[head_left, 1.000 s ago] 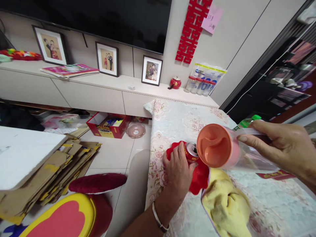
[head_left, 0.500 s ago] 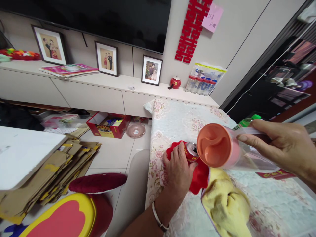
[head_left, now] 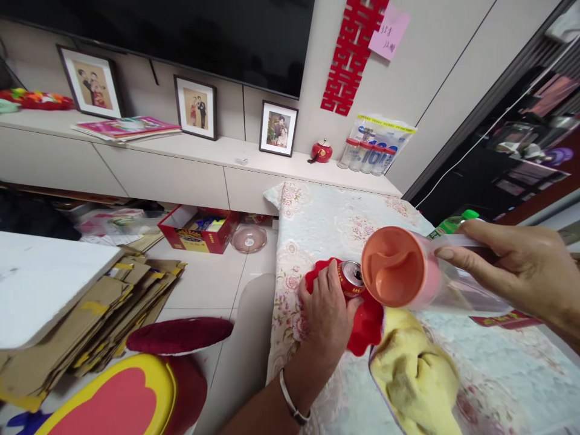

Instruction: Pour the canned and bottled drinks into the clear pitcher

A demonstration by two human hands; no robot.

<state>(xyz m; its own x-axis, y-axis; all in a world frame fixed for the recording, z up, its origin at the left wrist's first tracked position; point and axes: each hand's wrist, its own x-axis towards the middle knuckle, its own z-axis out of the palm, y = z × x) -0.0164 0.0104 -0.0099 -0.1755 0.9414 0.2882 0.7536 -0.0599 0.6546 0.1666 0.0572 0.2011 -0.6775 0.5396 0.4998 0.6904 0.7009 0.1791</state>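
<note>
My left hand [head_left: 327,311], with a bangle at the wrist, is wrapped round a red drink can [head_left: 350,279] with an opened top. The can stands in a red scalloped dish [head_left: 366,329] on the flowered tablecloth. On the right, my right hand [head_left: 516,260] grips the handle of a clear plastic pitcher [head_left: 393,267] with an orange lid. The pitcher is tipped on its side, its lid end close beside the can's top. Whether liquid flows between them I cannot make out. A crumpled yellow cloth [head_left: 414,374] lies below the pitcher.
Behind my right hand is a green-capped bottle [head_left: 453,222]. Along the back, a white cabinet [head_left: 176,157] bears picture frames, a red jar [head_left: 321,151] and red-lidded glass jars [head_left: 362,157]. Flattened cardboard [head_left: 109,302] and a yellow-and-red stool [head_left: 118,393] are at the left.
</note>
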